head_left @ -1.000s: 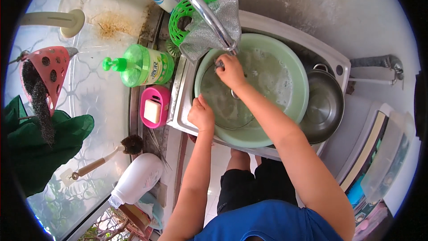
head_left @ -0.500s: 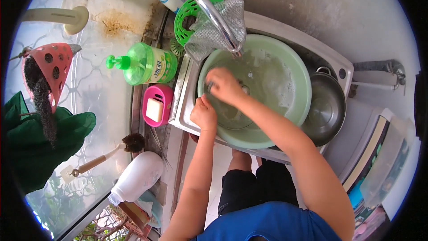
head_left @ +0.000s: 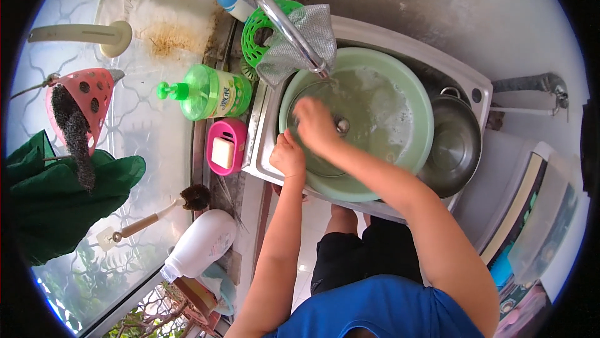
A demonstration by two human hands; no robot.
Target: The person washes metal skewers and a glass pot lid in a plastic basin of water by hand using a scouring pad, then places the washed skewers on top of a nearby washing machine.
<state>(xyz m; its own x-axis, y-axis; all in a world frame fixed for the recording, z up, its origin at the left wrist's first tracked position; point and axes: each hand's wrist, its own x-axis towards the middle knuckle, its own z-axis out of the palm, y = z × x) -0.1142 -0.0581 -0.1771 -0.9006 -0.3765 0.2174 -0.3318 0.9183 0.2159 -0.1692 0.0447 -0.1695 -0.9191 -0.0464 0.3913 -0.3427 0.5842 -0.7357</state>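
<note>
Two hands: L hand (head_left: 288, 155), left of ctr, curled closed w/ thumb up, prob. pinching left edge of lid (head_left: 342, 126); R hand (head_left: 315, 124), just above & right of it, blurred over lid; can't tell how far its fingers are open or if it has anything.

Lid: round, clear; in left half of basin (head_left: 422, 107), ctr of frame; R hand & forearm hide part.

Water: cloudy (head_left: 375, 104), in basin; foam (head_left: 401, 129) toward its right side.

Sink (head_left: 465, 79): under basin; pan (head_left: 450, 150) right of ctr, partly behind basin's edge; whether they touch, can't tell.

Tap (head_left: 290, 29): upper ctr, spout end just above R hand; grey mesh cloth (head_left: 312, 32) behind it.

Left ledge: green pump bottle (head_left: 215, 92); pink dish (head_left: 235, 132) w/ white soap (head_left: 222, 152); both left of basin.

Slip risk: wet, soapy edge could slide out of L hand; lid would drop & knock basin wall, poss. chip.

Knock risk: R hand so near spout; a wide upward stroke could rap knuckles on tap.

Spill risk: hard push on lid or lean on near rim could tip basin or slop water over lower edge; wet floor, slippery feet.
</note>
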